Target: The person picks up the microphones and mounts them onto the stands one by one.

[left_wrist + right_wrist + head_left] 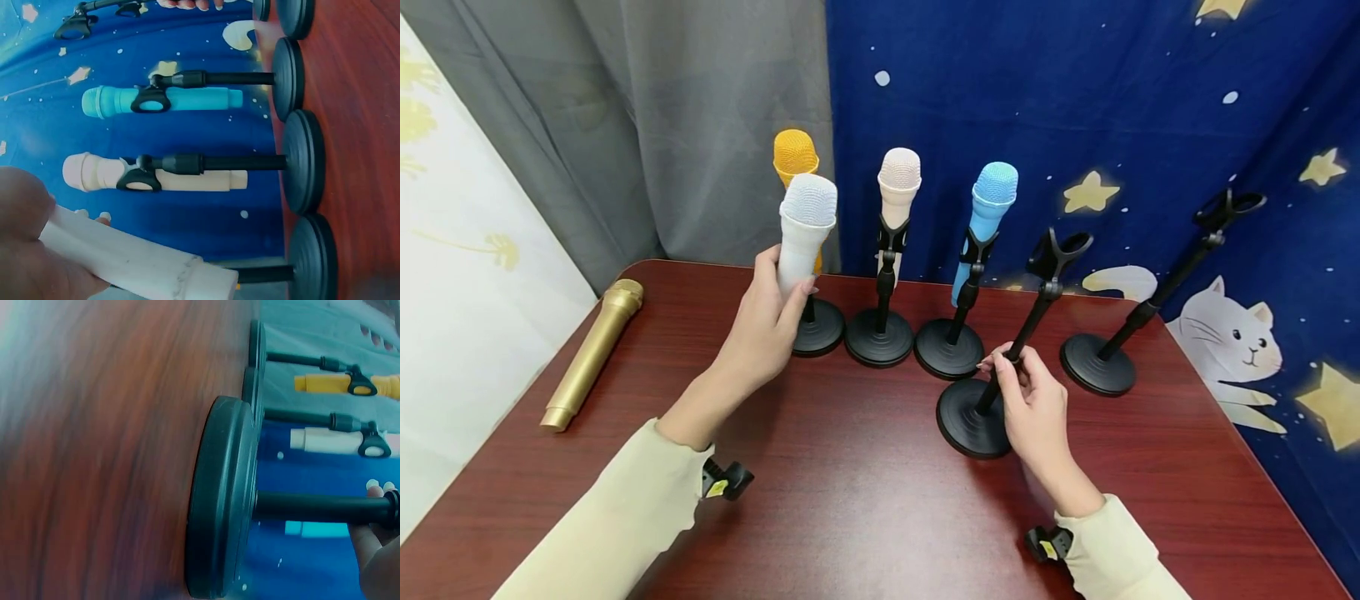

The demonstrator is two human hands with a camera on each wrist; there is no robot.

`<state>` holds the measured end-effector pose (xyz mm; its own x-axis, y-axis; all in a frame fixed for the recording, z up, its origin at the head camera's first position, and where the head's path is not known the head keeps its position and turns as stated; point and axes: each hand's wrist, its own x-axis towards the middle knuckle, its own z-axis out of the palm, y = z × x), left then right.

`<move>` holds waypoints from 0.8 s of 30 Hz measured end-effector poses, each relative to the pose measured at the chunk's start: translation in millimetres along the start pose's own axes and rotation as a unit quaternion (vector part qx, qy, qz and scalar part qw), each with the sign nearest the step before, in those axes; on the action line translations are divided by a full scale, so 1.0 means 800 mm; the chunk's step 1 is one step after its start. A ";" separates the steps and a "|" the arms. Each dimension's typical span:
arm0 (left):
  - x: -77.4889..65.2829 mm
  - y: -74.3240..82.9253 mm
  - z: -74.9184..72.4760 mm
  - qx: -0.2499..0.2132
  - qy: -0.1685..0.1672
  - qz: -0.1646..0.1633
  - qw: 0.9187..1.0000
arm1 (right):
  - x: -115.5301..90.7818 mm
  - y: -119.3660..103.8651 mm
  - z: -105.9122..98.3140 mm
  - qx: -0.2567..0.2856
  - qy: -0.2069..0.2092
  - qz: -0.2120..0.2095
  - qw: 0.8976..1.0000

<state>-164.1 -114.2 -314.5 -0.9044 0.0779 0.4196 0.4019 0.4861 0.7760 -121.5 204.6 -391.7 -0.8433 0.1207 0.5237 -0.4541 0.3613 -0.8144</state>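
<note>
My left hand [760, 329] grips a white microphone [805, 217] by its body, head up, in front of the orange microphone [795, 154]. In the left wrist view the lower end of the white microphone [144, 256] sticks out below the palm. My right hand [1033, 408] pinches the pole of a black microphone stand [973, 419] whose clip holds nothing. Whether its round base touches the table I cannot tell. Behind it, a blue microphone [992, 200] and a pale beige microphone [897, 183] sit in the clips of their own stands.
A gold microphone [593, 354] lies on the left of the dark red table [865, 500]. Farther right is another black stand [1097, 364] with a bare clip. Grey curtain [730, 125] and a blue starry cloth [1022, 92] hang behind the table.
</note>
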 end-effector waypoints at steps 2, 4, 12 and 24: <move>0.005 0.007 0.004 -0.011 -0.008 0.012 1.000 | -0.003 -0.004 0.006 0.013 -0.003 -0.002 1.000; 0.010 0.016 0.010 -0.024 -0.017 0.026 0.999 | -0.007 -0.008 0.012 0.025 -0.005 -0.004 1.000; 0.028 0.056 0.038 -0.049 -0.013 0.103 0.993 | -0.017 -0.020 0.037 0.019 -0.012 -0.024 0.999; 0.053 0.096 0.064 -0.143 -0.028 0.136 0.980 | -0.021 -0.032 0.074 0.014 -0.029 -0.041 0.999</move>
<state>-178.7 -28.9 -261.2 -0.7616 0.2223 0.6088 0.6456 0.1784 0.7425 -112.6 138.8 -394.7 -0.8175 0.0380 0.5747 -0.5298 0.3417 -0.7762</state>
